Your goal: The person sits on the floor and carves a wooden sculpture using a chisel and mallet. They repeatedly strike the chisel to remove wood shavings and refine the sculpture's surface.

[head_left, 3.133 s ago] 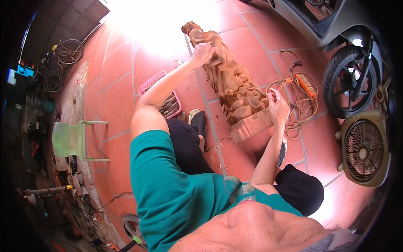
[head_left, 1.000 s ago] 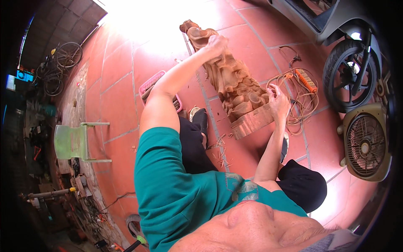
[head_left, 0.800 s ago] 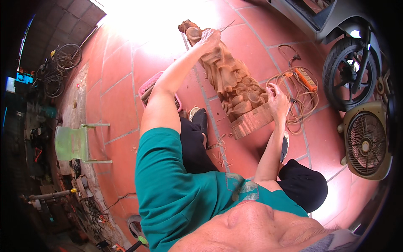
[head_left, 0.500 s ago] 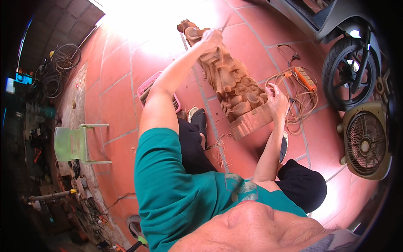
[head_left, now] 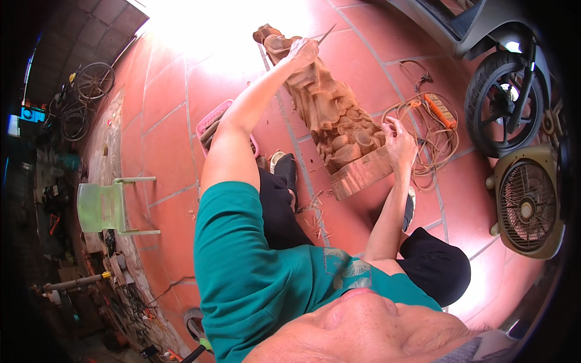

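from here the left hand (head_left: 302, 54) hides one end of the thin pointed tool (head_left: 327, 34), the left arm (head_left: 239, 124) covers some of the pink basket (head_left: 212, 115); the motor scooter (head_left: 486, 35) is cut off.

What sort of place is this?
It looks like a home workshop, perhaps a garage: a carved wooden figure is in front of the person, wood shavings lie on the tiled floor, and a motorbike is parked to the right.

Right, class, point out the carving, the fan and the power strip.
Carving (head_left: 327, 107), head view, on its carved middle.
Fan (head_left: 526, 209), head view, centre of its front grille.
Power strip (head_left: 440, 111), head view, on its middle.
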Motion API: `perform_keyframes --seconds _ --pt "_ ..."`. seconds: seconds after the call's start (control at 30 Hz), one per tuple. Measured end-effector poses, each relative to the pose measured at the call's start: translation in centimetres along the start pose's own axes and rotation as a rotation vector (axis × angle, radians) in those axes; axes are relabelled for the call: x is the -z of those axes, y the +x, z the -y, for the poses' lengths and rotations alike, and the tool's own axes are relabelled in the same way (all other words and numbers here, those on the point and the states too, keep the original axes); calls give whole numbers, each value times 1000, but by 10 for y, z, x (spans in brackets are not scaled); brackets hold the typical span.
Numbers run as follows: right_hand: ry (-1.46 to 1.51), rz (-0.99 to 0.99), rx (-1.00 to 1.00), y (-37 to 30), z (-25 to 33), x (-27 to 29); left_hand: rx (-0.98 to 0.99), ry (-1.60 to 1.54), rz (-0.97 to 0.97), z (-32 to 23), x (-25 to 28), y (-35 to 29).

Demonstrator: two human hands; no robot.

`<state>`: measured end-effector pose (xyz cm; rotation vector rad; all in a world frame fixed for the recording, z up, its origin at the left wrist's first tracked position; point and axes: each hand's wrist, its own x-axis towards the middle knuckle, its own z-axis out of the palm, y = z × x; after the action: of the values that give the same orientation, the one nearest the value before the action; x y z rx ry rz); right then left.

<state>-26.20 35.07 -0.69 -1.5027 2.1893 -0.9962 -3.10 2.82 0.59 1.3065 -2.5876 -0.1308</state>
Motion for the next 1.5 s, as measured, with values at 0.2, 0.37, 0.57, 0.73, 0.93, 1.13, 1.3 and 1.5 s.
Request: perform_keyframes --seconds 0.2,0.37,0.57,0.73,0.93,1.13,1.3,1.5 --pt "-4 6 -4 1 -4 -1 242 -205 -34 -1 21 4" --pt "13 -19 41 0 -1 -4 100 -30 -40 9 2 5" --pt "-2 -37 14 1 -9 1 -46 -6 204 -13 11 17" --pt "-19 -37 14 0 -7 5 57 -290 97 3 16 13" --pt "-31 -44 -29 -1 -22 7 -51 -84 312 -21 8 23" --pt "-36 -23 53 5 -1 -17 126 -320 31 80 27 -34" --pt "-94 -70 36 8 -16 -18 -59 -613 -71 36 64 -80" --pt "-22 -170 39 4 -13 -16 101 -643 134 -39 95 -98"
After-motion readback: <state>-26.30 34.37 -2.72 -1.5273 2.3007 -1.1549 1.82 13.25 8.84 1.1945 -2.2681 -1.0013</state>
